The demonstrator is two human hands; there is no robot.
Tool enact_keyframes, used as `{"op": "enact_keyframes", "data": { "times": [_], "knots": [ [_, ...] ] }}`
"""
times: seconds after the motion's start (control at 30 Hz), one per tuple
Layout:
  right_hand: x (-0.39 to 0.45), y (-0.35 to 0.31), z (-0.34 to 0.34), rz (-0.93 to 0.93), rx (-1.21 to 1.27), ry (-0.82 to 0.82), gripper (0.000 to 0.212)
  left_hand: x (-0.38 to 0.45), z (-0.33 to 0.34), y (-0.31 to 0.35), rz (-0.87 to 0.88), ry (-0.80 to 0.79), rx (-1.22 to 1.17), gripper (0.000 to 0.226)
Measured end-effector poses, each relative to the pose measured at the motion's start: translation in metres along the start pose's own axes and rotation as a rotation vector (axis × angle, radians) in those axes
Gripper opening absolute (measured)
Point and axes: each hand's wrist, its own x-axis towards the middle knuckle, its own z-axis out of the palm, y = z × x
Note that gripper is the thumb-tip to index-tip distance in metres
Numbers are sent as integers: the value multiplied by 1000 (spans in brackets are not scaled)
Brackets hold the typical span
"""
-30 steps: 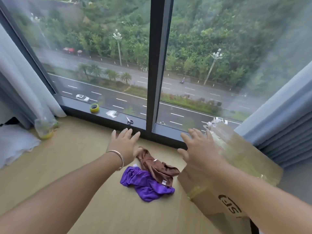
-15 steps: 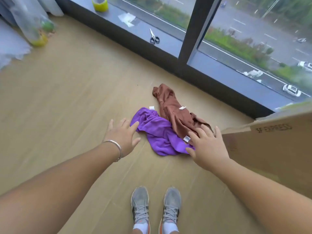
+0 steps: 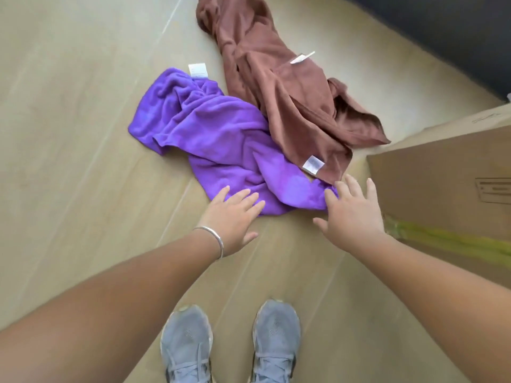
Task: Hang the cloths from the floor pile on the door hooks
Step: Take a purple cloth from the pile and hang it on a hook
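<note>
Reaching down over the wooden floor, the person has both hands spread above the near edge of the pile, and neither holds anything yet. The cardboard box stands just beside the pile on the right; a wide sweep of the right arm could knock against it. The brown cloth lies partly over the purple cloth, so lifting the purple one first would likely drag the brown one along or let it slide off mid-carry. The left hand hovers at the purple hem with fingers straight and loose, at most brushing it. The right hand is likewise released, fingertips near where the two cloths meet, so a hurried pinch could catch both layers or only a thin fold that slips free. The grey shoes stand close to the pile; a trailing corner could be stepped on. The door hooks are out of view.
</note>
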Motion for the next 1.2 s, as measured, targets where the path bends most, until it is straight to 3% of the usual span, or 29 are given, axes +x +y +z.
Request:
{"op": "enact_keyframes", "data": {
  "times": [0.13, 0.27, 0.4, 0.63, 0.8, 0.9, 0.97, 1.1, 1.2],
  "knots": [
    [35, 1, 32, -52, -13, 6, 46, 33, 40, 6, 10, 117, 27, 74],
    [34, 13, 24, -74, 79, 85, 29, 33, 36, -1, 28, 367, -77, 35],
    [3, 28, -18, -107, 123, 134, 27, -4, -5, -20, -64, 348, -226, 22],
    [-50, 30, -160, -38, 273, 196, 11, -127, -111, -80, -293, 342, -278, 7],
    [-68, -11, -290, -55, 624, 284, 18, -214, -190, -131, -538, 357, -293, 25],
    [-79, -41, -367, -168, 795, 315, 29, -263, -235, -160, -680, 490, -354, 23],
    [-87, -66, -417, -258, 865, 350, 25, -297, -259, -181, -798, 567, -376, 31],
    [-101, -120, -491, -389, 1013, 385, 18, -363, -283, -214, -1014, 407, -240, 69],
    [-109, -155, -526, -466, 1115, 352, 19, -405, -286, -233, -1086, 379, -178, 55]
  ]
}}
